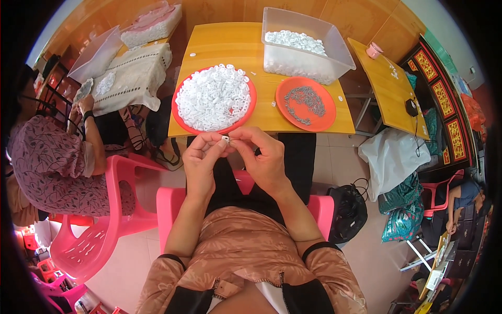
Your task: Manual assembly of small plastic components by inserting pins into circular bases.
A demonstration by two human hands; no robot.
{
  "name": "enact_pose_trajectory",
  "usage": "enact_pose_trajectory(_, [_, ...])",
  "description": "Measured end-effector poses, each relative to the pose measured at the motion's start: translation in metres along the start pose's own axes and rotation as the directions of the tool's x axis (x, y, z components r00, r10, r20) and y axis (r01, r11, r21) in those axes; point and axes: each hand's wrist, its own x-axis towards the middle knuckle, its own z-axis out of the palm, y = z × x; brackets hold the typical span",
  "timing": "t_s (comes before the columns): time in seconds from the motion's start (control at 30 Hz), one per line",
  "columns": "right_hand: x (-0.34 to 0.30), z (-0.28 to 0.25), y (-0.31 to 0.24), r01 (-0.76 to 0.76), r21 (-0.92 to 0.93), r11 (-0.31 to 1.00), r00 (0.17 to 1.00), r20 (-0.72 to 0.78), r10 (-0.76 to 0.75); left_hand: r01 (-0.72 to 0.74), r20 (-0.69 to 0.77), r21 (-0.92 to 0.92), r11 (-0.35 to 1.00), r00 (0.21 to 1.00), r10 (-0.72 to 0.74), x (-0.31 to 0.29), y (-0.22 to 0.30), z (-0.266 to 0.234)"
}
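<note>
Just off the table's near edge, my left hand (205,157) pinches a small white plastic piece (225,139) between thumb and fingers. My right hand (260,157) meets it there, its thumb and forefinger pressed together at the same piece; anything else in that pinch is too small to make out. Beyond my left hand, a red round tray (251,107) is heaped with similar white plastic pieces (212,97). An orange-red plate (325,121) lies to the right, holding a scatter of small grey metal parts (308,103).
On the yellow table (225,44), a clear plastic bin (308,67) holds more white pieces. Another person (57,157) works at a cloth-covered table (133,78) on the left. Right are a side table (389,89), a white sack (392,159) and a black bag (349,212).
</note>
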Motion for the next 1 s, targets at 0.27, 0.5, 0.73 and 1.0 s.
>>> enact_pose_trajectory(0.27, [-0.005,0.006,0.008,-0.062,0.153,0.986,0.995,-0.066,0.073,-0.058,-0.032,-0.015,0.998,0.998,0.058,-0.001,-0.005,0.001])
enact_pose_trajectory(0.5, [-0.006,0.006,0.013,-0.047,0.126,0.991,0.993,-0.097,0.06,-0.115,-0.035,0.022,0.993,0.993,0.116,-0.003,-0.008,0.002])
enact_pose_trajectory(0.73, [-0.004,0.002,0.01,-0.101,0.168,0.981,0.993,-0.042,0.11,-0.114,-0.035,0.034,0.993,0.993,0.115,-0.004,-0.007,0.004])
enact_pose_trajectory(1.0, [0.004,-0.012,0.005,-0.124,-0.051,0.991,0.989,0.074,0.127,-0.018,-0.041,-0.074,0.997,0.999,0.015,-0.002,-0.004,0.002])
